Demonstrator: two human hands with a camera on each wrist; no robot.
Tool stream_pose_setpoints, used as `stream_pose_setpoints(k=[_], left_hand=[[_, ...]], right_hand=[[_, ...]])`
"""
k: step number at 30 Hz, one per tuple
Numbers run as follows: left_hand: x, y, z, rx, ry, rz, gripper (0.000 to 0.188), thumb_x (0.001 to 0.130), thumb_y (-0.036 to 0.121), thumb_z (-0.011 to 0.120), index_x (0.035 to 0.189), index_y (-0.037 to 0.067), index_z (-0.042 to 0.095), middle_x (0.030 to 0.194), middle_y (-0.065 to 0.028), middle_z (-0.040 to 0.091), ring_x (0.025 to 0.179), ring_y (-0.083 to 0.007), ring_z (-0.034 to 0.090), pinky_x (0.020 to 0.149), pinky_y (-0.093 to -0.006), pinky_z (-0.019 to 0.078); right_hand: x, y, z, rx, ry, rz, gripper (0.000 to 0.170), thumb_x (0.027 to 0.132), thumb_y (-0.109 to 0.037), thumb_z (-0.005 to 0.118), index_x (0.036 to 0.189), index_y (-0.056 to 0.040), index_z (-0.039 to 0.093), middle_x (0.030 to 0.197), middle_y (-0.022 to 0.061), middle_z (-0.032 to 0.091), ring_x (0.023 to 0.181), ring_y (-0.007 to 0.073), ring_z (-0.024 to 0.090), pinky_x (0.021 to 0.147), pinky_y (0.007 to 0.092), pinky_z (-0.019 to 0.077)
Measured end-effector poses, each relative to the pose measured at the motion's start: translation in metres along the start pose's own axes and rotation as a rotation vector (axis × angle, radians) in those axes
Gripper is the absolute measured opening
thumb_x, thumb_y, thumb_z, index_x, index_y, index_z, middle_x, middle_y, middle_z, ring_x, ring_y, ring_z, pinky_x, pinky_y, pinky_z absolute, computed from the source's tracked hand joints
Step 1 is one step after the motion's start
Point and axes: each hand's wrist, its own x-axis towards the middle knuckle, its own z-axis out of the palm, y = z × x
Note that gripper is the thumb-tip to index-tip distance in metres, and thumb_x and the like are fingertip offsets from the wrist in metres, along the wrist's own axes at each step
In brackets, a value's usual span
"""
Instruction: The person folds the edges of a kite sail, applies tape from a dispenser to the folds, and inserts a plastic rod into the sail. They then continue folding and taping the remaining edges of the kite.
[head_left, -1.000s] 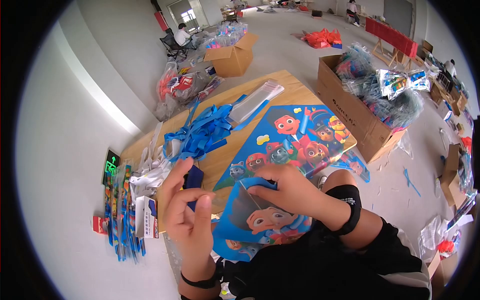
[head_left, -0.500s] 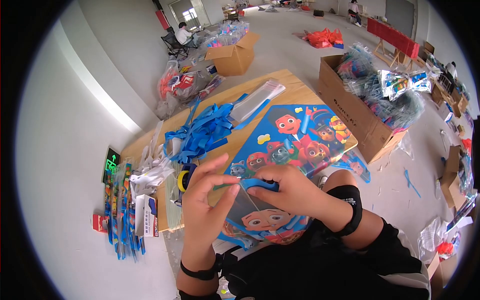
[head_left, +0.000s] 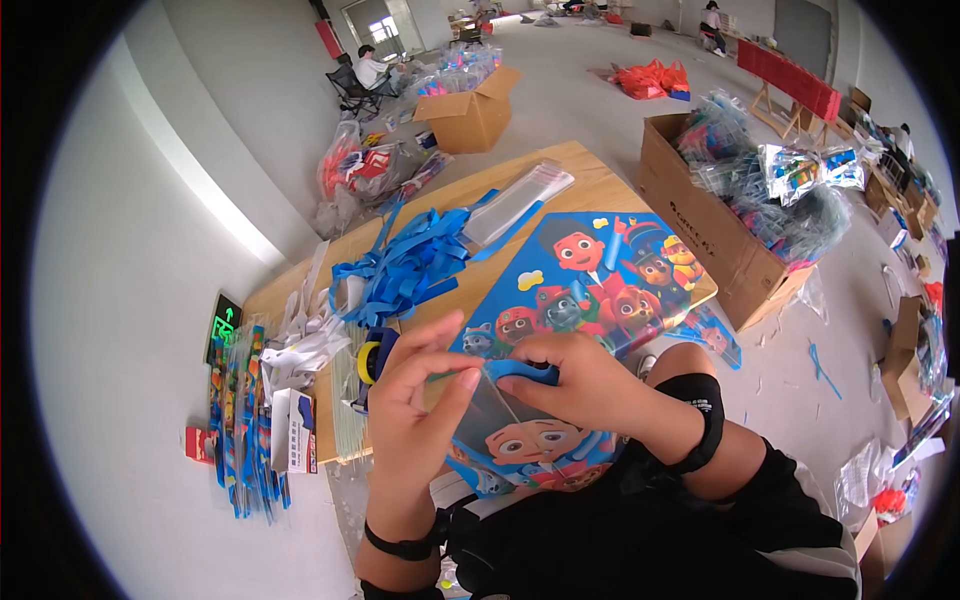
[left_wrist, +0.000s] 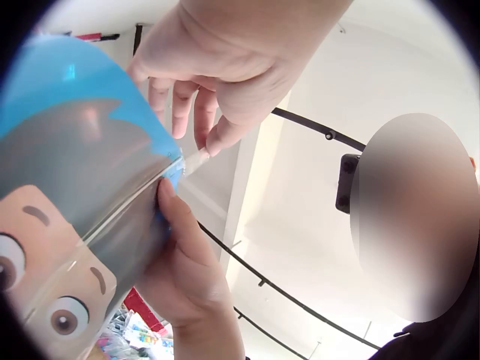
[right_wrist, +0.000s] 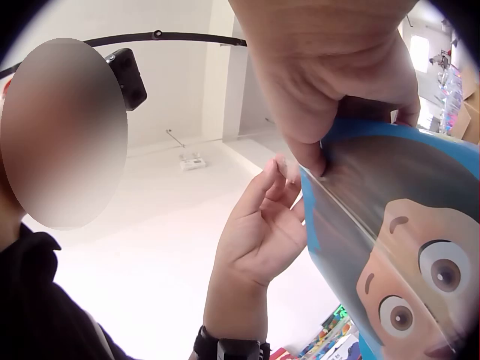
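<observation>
A curved blue printed sheet [head_left: 535, 445] with a cartoon face is held in front of the person's body. The right hand [head_left: 590, 385] grips its upper edge, thumb on the printed side near a thin pale line [right_wrist: 360, 217] running down the sheet. Beside that edge, the left hand [head_left: 415, 420] pinches a small translucent piece [left_wrist: 196, 161] between thumb and a finger; the piece touches the sheet's corner. The left hand's other fingers are raised and bent. More printed sheets [head_left: 560, 300] lie flat on the table behind the hands.
Blue strips [head_left: 410, 260] and clear bags [head_left: 520, 205] lie on the wooden table [head_left: 560, 160]. Left of the hands are a yellow-and-blue roll [head_left: 368, 362], white strips and a small box [head_left: 295, 430]. A large carton [head_left: 700, 220] of wrapped goods stands right.
The left hand has moved right, to the held sheet's upper edge, uncovering the yellow-and-blue roll. The sheet's lower part has shifted right; the right hand keeps its grip.
</observation>
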Motion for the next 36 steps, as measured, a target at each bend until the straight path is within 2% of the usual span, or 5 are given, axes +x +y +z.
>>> stream_pose_setpoints(k=[6,8,11,14,36], left_hand=[[0.001,-0.005,0.000,0.021,0.007,0.010,0.013,0.087,-0.002,0.074,0.100,0.000,0.076,0.136,-0.0152,0.061,0.128,-0.0272,0.059,0.111,-0.0400,0.0433],[0.002,-0.006,0.000,0.038,0.016,0.017,0.013,0.086,-0.002,0.074,0.099,0.000,0.076,0.136,-0.0152,0.062,0.127,-0.0272,0.059,0.110,-0.0397,0.0437],[0.002,-0.010,0.000,0.077,0.034,0.036,0.013,0.085,-0.001,0.075,0.099,0.001,0.076,0.134,-0.0151,0.063,0.125,-0.0273,0.060,0.109,-0.0394,0.0446],[0.003,-0.014,0.000,0.116,0.046,0.066,0.014,0.084,0.000,0.077,0.097,0.002,0.076,0.133,-0.0150,0.064,0.124,-0.0278,0.061,0.107,-0.0392,0.0456],[-0.012,-0.017,0.010,0.041,0.088,-0.067,0.033,0.080,-0.004,0.081,0.110,-0.002,0.067,0.094,-0.0061,0.070,0.094,-0.0116,0.064,0.086,-0.0256,0.0511]], right_hand=[[0.001,0.000,0.000,-0.007,-0.019,0.013,0.020,0.087,-0.018,0.077,0.093,-0.0004,0.069,0.077,0.0180,0.063,0.068,0.0321,0.061,0.064,0.0398,0.0468],[0.001,-0.001,-0.001,-0.031,-0.033,0.003,0.015,0.092,-0.015,0.074,0.090,-0.0018,0.068,0.076,0.0100,0.061,0.069,0.0171,0.058,0.063,0.0329,0.0455],[0.001,0.000,0.000,-0.017,-0.015,-0.013,0.020,0.088,-0.019,0.077,0.092,-0.0004,0.069,0.077,0.0182,0.064,0.068,0.0326,0.061,0.064,0.0399,0.0468],[0.000,0.001,-0.001,-0.030,-0.037,-0.019,0.013,0.092,-0.014,0.074,0.091,-0.0023,0.068,0.076,0.0098,0.062,0.068,0.0169,0.057,0.063,0.0327,0.0454],[-0.004,0.009,0.000,-0.094,-0.061,-0.055,0.016,0.090,-0.014,0.077,0.097,-0.0019,0.070,0.082,0.0105,0.066,0.070,0.0202,0.059,0.065,0.0327,0.0466]])
